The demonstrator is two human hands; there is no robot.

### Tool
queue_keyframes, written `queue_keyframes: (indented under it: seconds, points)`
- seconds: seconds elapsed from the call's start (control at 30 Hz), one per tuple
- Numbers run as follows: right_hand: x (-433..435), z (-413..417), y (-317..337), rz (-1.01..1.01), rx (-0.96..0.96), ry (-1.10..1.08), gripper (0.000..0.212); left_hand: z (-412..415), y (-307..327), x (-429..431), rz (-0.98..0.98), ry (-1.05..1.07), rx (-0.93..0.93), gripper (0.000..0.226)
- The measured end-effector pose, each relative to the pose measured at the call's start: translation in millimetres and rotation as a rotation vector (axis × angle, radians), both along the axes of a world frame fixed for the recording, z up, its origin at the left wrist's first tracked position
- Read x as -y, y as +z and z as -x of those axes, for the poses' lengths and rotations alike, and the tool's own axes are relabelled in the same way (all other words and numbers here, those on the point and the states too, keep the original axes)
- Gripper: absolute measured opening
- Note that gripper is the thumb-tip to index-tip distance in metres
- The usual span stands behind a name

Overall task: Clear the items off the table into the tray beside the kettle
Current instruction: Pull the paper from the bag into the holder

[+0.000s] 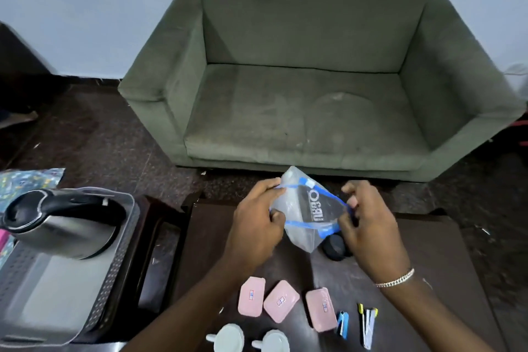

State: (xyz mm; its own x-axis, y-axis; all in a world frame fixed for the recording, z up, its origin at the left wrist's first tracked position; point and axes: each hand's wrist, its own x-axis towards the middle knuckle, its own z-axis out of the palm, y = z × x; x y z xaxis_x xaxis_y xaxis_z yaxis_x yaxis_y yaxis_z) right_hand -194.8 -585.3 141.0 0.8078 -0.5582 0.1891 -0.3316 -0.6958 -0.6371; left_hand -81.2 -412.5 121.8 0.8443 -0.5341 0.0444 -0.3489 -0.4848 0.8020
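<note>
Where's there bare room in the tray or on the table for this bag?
The tray is bare on the kettle's near side. The table is bare right of the right hand holding the bag. The near edge is crowded: pink cases, cups, staplers.

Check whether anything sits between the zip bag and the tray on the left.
Nothing visible does. The left hand and right hand hold the zip bag above the table, and the tray lies to its left. The kettle takes the tray's far end; its near floor shows bare.
</note>
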Motion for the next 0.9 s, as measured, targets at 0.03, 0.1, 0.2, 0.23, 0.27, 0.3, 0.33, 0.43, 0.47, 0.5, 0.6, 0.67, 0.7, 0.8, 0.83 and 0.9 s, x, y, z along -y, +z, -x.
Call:
queue_keyframes:
  seconds: [0.03, 0.1, 0.2, 0.23, 0.27, 0.3, 0.33, 0.43, 0.47, 0.5, 0.6, 0.67, 0.7, 0.8, 0.83, 0.9]
  points:
    - [-2.2, 3.1, 0.8, 0.104, -0.031, 0.035, 0.058, 3.8, 3.5, 3.6, -0.01, -0.031, 0.008, 0.052]
    - [-6.6, 7.3, 6.2, 0.336, -0.04, 0.091, 0.062, 11.2, 10.4, 13.5, -0.047, -0.07, 0.024, 0.055]
    - [-24.8, 6.4, 15.5, 0.323, -0.003, 0.27, 0.026, 19.2, 19.4, 27.5, -0.103, -0.111, 0.039, 0.058]
    - [-31.3, 4.4, 17.6, 0.228, -0.045, 0.274, 0.018, 21.7, 21.3, 30.4, -0.127, -0.126, 0.039, 0.06]
    - [-34.6, 0.7, 18.2, 0.134, -0.111, 0.219, 0.013, 24.3, 22.1, 32.2, -0.155, -0.136, 0.036, 0.062]
    - [-33.5, -3.4, 17.1, 0.056, -0.189, 0.142, 0.014, 27.4, 22.6, 33.4, -0.176, -0.143, 0.039, 0.063]
    - [-29.6, -7.5, 15.3, -0.001, -0.272, 0.074, 0.018, 31.0, 23.2, 33.6, -0.179, -0.155, 0.055, 0.062]
    - [-18.5, -15.5, 7.2, -0.222, -0.349, -0.037, 0.013, 46.3, 28.2, 35.2, -0.136, -0.278, 0.098, 0.064]
    - [-15.7, -16.3, 5.7, -0.256, -0.318, -0.061, 0.015, 52.0, 29.0, 35.9, -0.14, -0.331, 0.115, 0.066]
    - [-12.5, -17.0, 1.5, -0.263, -0.291, -0.078, 0.024, 57.3, 28.8, 36.9, -0.155, -0.373, 0.132, 0.067]
    - [-10.8, -19.7, -8.1, -0.174, -0.35, -0.031, 0.027, 70.8, 28.1, 39.3, -0.186, -0.421, 0.139, 0.068]
    - [0.3, -20.8, -15.2, -0.302, -0.327, -0.034, 0.046, 76.8, 28.1, 39.3, -0.201, -0.447, 0.188, 0.068]
    - [2.3, -19.9, -13.4, -0.472, -0.282, -0.058, 0.047, 78.8, 29.1, 39.3, -0.214, -0.456, 0.208, 0.071]
    - [-5.4, -19.4, -3.5, -0.644, -0.255, -0.144, 0.034, 82.3, 31.7, 40.6, -0.253, -0.48, 0.24, 0.079]
    - [-18.2, -25.0, -7.9, -0.658, -0.198, -0.256, 0.044, 83.5, 32.1, 41.1, -0.258, -0.491, 0.255, 0.079]
    - [-67.7, -29.2, 0.9, -0.678, -0.099, -0.428, 0.058, 86.5, 31.5, 42.4, -0.242, -0.522, 0.261, 0.077]
